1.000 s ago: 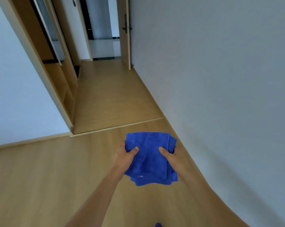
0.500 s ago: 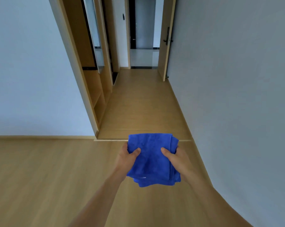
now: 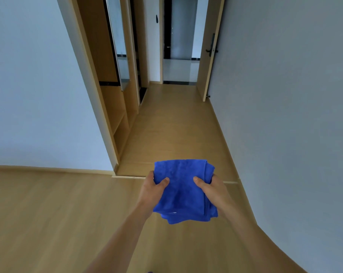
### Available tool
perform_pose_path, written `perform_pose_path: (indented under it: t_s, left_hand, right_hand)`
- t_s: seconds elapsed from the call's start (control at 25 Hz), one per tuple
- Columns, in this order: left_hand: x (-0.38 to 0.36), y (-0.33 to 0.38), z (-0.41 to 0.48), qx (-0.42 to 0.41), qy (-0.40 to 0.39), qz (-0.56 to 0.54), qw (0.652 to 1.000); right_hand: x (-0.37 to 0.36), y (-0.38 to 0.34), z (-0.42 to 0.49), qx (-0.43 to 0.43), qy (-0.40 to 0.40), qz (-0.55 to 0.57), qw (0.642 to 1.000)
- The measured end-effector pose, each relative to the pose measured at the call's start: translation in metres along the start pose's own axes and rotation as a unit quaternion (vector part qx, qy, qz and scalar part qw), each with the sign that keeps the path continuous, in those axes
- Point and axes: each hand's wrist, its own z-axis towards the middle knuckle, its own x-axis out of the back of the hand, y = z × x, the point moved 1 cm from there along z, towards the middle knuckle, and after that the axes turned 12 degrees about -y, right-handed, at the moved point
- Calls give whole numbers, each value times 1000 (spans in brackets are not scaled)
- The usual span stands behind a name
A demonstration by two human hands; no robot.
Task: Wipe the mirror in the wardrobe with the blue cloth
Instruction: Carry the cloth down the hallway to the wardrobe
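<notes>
A folded blue cloth [image 3: 183, 186] hangs in front of me at waist height above the wooden floor. My left hand [image 3: 151, 191] grips its left edge, thumb on top. My right hand [image 3: 213, 191] grips its right edge the same way. The wooden wardrobe [image 3: 115, 115] stands open on the left side of the corridor ahead. A tall narrow mirror [image 3: 118, 42] is mounted inside it, seen at a steep angle from here, well beyond my hands.
A wooden corridor floor [image 3: 172, 125] runs ahead between the wardrobe and a grey wall [image 3: 285, 95] on the right. An open wooden door [image 3: 211, 50] with a dark handle stands at the far end. A white wall [image 3: 38, 85] fills the left.
The view has swung so the corridor and wardrobe now lie straight ahead and closer. Both hands keep the same hold on the cloth.
</notes>
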Motion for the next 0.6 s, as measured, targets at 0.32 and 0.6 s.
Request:
perform_pose_path:
  t_s: [0.32, 0.6]
  left_hand:
    - [68, 30, 130, 19, -5, 11, 1000]
    - [88, 55, 208, 26, -6, 23, 999]
  right_hand:
    - [-33, -41, 135, 0, 3, 13, 1000]
    - [-29, -65, 217, 9, 9, 11, 1000]
